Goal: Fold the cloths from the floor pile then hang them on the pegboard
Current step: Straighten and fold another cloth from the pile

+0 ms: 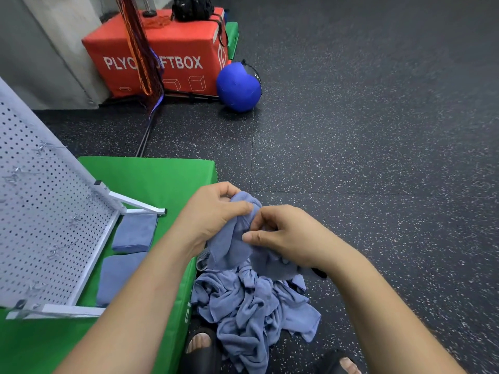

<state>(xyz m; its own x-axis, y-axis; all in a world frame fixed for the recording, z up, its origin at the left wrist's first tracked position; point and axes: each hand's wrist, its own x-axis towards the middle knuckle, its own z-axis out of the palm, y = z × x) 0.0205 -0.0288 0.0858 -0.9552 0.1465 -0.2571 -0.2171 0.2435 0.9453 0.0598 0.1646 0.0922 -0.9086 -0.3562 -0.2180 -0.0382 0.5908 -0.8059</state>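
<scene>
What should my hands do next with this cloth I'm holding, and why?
Probably draw the hands apart along the cloth's edge to open it out. The left hand and right hand both pinch the cloth close together, and it hangs bunched above the pile, so it looks too crumpled to fold yet.

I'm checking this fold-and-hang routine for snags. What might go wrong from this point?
The cloth pinched by the left hand and right hand is bunched and reaches down to the floor pile; lifting may drag others along. A sandalled foot is right beside the pile, so a step might snag it. Two folded cloths lie by the pegboard unhung; they could be knocked open.
</scene>
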